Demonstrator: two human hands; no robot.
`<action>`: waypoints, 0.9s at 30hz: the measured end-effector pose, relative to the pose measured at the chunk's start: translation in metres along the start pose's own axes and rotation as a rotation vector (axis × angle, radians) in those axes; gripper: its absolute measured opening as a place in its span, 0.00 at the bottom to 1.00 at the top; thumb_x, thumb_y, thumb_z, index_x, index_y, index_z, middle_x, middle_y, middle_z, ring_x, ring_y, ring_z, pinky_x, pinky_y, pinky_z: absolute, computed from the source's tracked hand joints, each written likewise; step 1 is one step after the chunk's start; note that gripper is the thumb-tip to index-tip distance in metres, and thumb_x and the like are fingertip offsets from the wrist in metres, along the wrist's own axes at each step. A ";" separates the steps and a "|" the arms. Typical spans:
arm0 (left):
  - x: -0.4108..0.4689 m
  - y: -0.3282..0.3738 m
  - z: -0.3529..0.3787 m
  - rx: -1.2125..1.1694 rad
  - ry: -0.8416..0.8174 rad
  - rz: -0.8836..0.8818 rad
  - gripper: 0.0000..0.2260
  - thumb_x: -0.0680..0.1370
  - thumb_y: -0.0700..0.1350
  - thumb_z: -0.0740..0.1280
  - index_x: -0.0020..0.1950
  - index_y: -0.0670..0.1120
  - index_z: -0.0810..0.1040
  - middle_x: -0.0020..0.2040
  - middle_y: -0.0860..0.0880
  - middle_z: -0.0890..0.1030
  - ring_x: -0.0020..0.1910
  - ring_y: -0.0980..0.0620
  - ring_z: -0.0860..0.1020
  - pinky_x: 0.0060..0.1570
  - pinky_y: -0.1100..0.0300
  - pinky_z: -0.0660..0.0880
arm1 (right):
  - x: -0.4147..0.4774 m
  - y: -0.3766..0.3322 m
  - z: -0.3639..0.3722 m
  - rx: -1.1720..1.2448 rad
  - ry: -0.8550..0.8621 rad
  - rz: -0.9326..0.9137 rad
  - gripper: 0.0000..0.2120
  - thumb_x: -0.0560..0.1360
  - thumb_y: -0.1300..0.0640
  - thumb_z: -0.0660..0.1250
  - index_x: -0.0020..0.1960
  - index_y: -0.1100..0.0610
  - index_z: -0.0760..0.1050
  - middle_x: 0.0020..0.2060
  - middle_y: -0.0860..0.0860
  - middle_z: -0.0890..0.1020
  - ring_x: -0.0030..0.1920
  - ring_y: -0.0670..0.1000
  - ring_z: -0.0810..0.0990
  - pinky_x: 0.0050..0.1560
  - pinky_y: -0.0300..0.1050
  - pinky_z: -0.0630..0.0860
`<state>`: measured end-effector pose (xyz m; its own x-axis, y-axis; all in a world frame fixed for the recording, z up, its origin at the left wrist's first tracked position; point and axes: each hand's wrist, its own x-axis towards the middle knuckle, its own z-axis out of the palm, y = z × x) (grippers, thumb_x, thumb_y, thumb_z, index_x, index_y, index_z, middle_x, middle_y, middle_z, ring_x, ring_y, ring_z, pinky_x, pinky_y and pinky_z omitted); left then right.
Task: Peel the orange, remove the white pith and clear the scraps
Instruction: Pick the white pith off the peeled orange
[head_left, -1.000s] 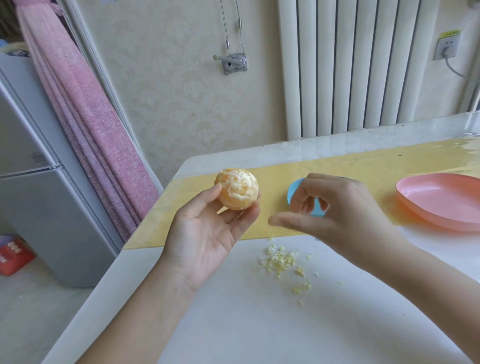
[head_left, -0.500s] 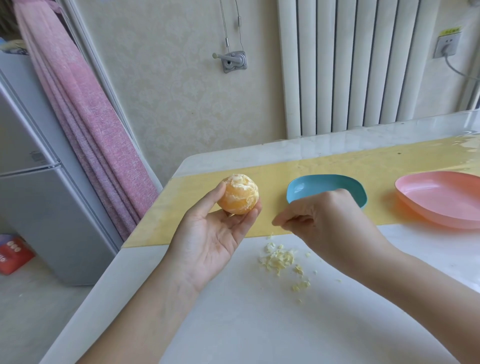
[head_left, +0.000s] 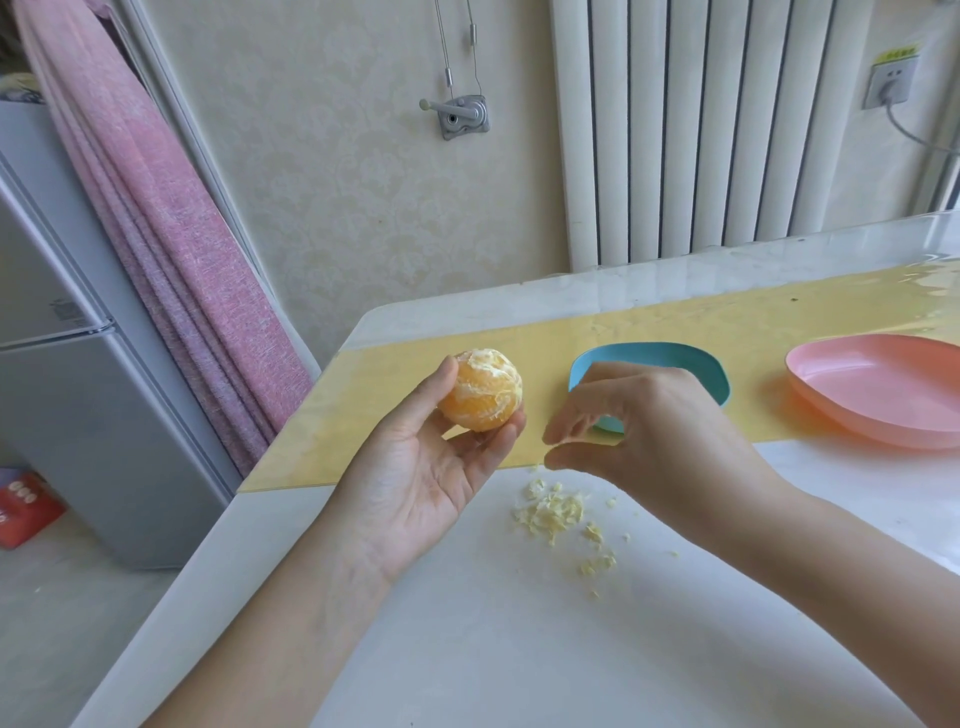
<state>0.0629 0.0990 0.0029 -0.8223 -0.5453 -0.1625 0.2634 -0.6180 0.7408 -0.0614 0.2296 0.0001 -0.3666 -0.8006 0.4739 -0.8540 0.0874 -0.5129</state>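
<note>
A peeled orange (head_left: 485, 392) with streaks of white pith sits between the thumb and fingertips of my left hand (head_left: 415, 478), held up over the near edge of the yellow mat (head_left: 384, 415). My right hand (head_left: 660, 431) hovers to the right of the orange, above a small pile of pith scraps (head_left: 550, 512) on the white table (head_left: 519, 649). Its thumb and fingers are bent and apart, and I see nothing between them.
A blue bowl (head_left: 649, 358) lies on the mat behind my right hand, partly hidden by it. A pink plate (head_left: 872, 395) stands at the right. The table's left edge drops to the floor beside a grey fridge (head_left: 78, 415) and a pink curtain (head_left: 171, 249).
My right hand dipped over the scrap pile with its fingertips together, then spread its fingers apart. My left hand turned the orange slightly.
</note>
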 end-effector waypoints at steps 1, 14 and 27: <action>0.000 0.000 0.000 0.002 0.002 -0.004 0.31 0.67 0.48 0.72 0.68 0.39 0.73 0.56 0.36 0.79 0.44 0.43 0.83 0.36 0.59 0.82 | 0.000 0.001 0.000 0.000 0.001 0.001 0.05 0.67 0.55 0.77 0.40 0.48 0.82 0.33 0.39 0.75 0.43 0.38 0.74 0.40 0.26 0.67; -0.003 -0.001 0.002 0.067 0.009 0.000 0.20 0.67 0.46 0.71 0.57 0.41 0.78 0.52 0.37 0.81 0.42 0.42 0.84 0.35 0.60 0.81 | 0.000 0.003 -0.002 0.050 0.054 -0.033 0.06 0.67 0.56 0.77 0.38 0.50 0.80 0.31 0.41 0.79 0.40 0.41 0.77 0.41 0.33 0.72; 0.002 -0.004 -0.005 0.162 -0.115 0.081 0.25 0.60 0.36 0.81 0.55 0.34 0.80 0.53 0.38 0.83 0.50 0.43 0.84 0.46 0.55 0.82 | -0.001 0.003 0.003 0.067 0.354 -0.232 0.09 0.73 0.50 0.68 0.47 0.52 0.84 0.37 0.42 0.79 0.39 0.42 0.76 0.42 0.29 0.69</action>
<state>0.0628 0.0981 -0.0038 -0.8561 -0.5160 -0.0297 0.2540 -0.4701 0.8453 -0.0631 0.2288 -0.0039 -0.2819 -0.5406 0.7927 -0.9071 -0.1189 -0.4037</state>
